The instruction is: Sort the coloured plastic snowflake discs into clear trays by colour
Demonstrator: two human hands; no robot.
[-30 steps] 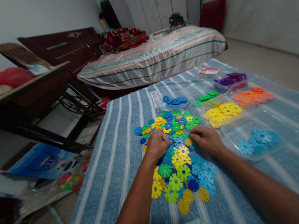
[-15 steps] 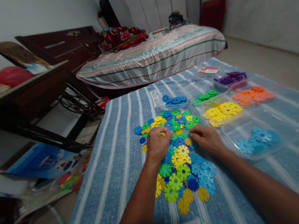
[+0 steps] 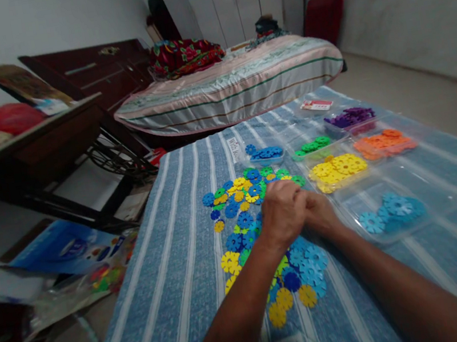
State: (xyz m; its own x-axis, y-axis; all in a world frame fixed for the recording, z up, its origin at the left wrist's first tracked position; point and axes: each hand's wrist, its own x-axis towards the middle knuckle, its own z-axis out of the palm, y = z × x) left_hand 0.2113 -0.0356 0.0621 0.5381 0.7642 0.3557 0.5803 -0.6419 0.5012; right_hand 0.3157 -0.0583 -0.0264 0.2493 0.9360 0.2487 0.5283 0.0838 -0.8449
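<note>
My left hand (image 3: 281, 209) is closed over the right part of a spread of plastic snowflake discs (image 3: 244, 220) in blue, green, yellow and orange-yellow. My right hand (image 3: 318, 211) meets it there, with the fingers of both hands curled together. Whatever they pinch is hidden behind the knuckles. Light blue discs (image 3: 309, 259) lie just below the hands, joined into a cluster. Near my left forearm are yellow discs (image 3: 231, 262). At the lower end of the spread lie a dark blue disc (image 3: 291, 280) and orange-yellow discs (image 3: 284, 299).
Clear plastic boxes hold yellow discs (image 3: 336, 170), orange discs (image 3: 385, 144), purple discs (image 3: 350, 117), green discs (image 3: 312, 146), blue discs (image 3: 266, 152) and light blue discs (image 3: 394, 208). A striped blue cloth (image 3: 171, 249) covers the table. Behind it stands a bed (image 3: 235, 100).
My left hand has moved right across the discs and now meets my right hand. Earlier the two hands were apart. The right hand has shifted little.
</note>
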